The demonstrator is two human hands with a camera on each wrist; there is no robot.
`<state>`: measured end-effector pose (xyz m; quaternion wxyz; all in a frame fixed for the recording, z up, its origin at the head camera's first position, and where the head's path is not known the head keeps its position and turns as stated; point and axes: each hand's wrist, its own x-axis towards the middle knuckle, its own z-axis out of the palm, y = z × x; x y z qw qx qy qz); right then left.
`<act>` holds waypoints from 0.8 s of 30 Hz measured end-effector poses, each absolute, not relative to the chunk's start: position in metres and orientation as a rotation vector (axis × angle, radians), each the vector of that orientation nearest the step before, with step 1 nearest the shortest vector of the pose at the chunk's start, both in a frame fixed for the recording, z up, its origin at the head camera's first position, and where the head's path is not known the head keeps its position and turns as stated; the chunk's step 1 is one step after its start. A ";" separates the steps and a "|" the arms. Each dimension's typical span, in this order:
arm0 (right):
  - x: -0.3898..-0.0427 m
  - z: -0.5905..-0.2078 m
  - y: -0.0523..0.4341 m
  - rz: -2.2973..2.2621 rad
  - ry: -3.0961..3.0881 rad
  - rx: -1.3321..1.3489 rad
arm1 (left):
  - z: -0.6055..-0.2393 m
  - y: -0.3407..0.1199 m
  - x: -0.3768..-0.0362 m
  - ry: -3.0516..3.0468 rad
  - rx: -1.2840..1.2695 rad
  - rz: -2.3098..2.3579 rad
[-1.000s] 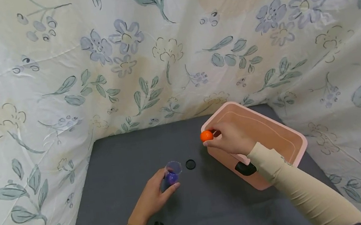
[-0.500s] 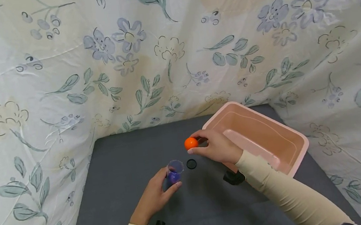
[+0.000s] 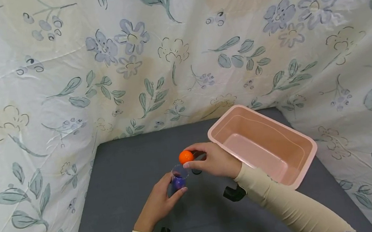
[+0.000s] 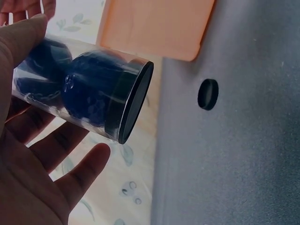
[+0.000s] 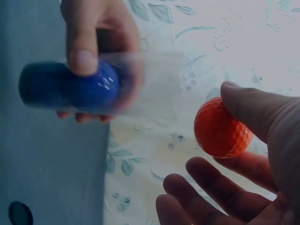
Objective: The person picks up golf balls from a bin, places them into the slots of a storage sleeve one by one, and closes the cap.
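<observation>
Clear plastic tube point(image 3: 179, 176) stood upright on the grey table top point(image 3: 126, 167), left hand point(image 3: 159, 202) curled round its lower part, thumb and fingers on opposite sides. Left wrist view: tube point(image 4: 79, 89) had a black bottom cap and dark blue balls point(image 4: 91, 93) inside, at least two as far as could be told; the upper part looked empty. Right hand point(image 3: 211, 160) pinched an orange dimpled ball point(image 3: 185, 156), golf-ball type, between thumb and fingertips, just above and to the right of the tube's open mouth, not touching it. Right wrist view confirmed: ball point(image 5: 222, 127) was clear of the tube point(image 5: 108, 84), with a gap between them. Small black round cap point(image 3: 196, 171) lay flat on the table just right of the tube, partly hidden by the right hand. Pink plastic bin point(image 3: 306, 143) at the far right of the table showed nothing inside. Judgement: blue balls loaded; orange ball at the mouth, not yet inserted; tube not yet capped. Floral cloth point(image 3: 65, 68) hung behind and on both sides.
</observation>
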<state>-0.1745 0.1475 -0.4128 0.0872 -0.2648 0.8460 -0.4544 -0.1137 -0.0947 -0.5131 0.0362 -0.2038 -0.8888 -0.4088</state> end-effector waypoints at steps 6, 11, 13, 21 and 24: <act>-0.168 -0.426 0.139 -1.388 2.444 -0.867 | -0.513 -0.095 -0.114 -2.710 -0.660 -1.247; -0.164 -0.430 0.133 -1.380 2.401 -0.916 | -0.514 -0.095 -0.114 -2.688 -0.678 -1.254; -0.163 -0.430 0.131 -1.355 2.410 -0.925 | -0.513 -0.095 -0.115 -2.672 -0.681 -1.260; -0.164 -0.431 0.133 -1.402 2.412 -0.843 | -0.511 -0.096 -0.118 -2.647 -0.666 -1.249; -0.169 -0.436 0.136 -1.406 2.456 -0.770 | -0.513 -0.097 -0.120 -2.650 -0.654 -1.233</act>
